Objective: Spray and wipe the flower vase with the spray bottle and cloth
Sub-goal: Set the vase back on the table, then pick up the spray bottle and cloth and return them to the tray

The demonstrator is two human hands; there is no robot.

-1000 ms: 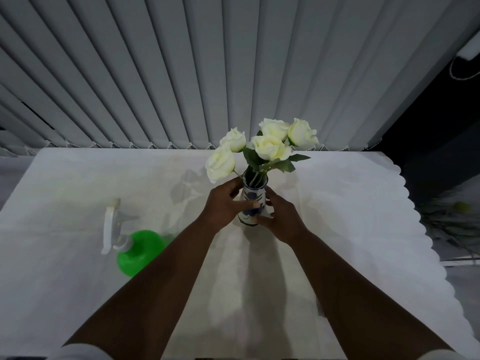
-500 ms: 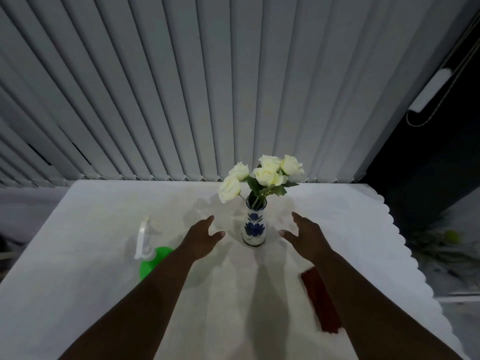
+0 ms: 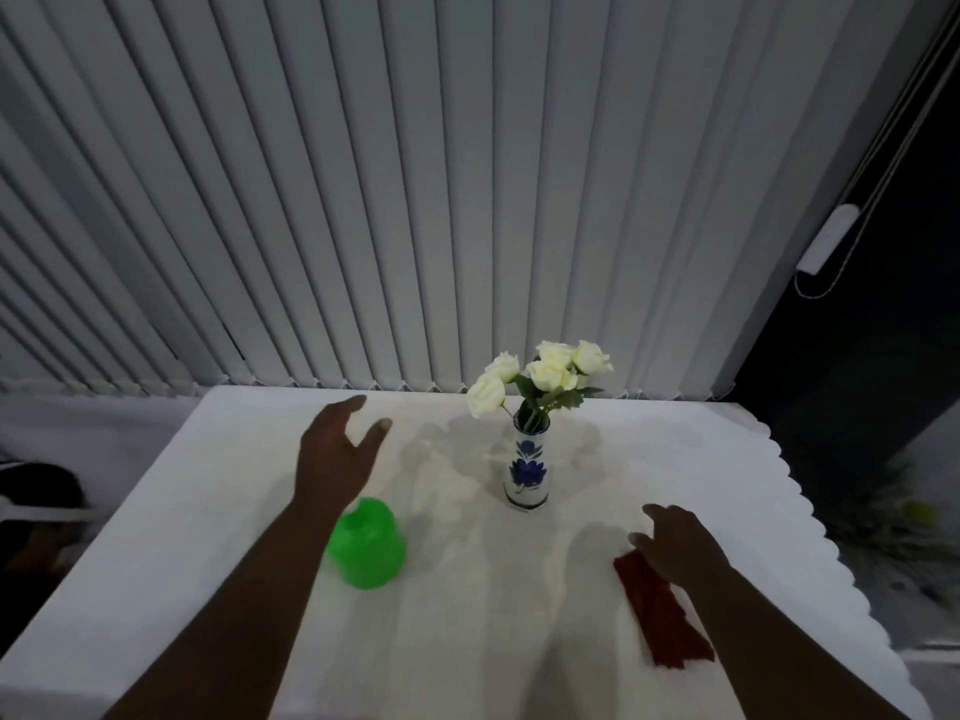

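The vase [image 3: 526,470] stands upright on the white-clothed table [image 3: 467,641], toward the far edge and a little right of centre, white with blue flower prints and holding white roses [image 3: 540,374]. No writing or label can be read on anything.

The left hand [image 3: 335,454] hovers left of the vase, well apart from it, fingers spread and holding nothing. Just below its wrist sits the green bottle [image 3: 368,544]; the forearm covers its left side and its spray head is hidden. The right hand [image 3: 675,543] is low near the right edge, fingers loosely open, over the far end of the red cloth [image 3: 660,621]; whether it touches the cloth cannot be told. The cloth lies flat, running toward the near right corner.

Bare tabletop lies between bottle and cloth and across the near middle. The right edge is scalloped. Grey blinds [image 3: 415,174] hang close behind the far edge, just beyond the roses.
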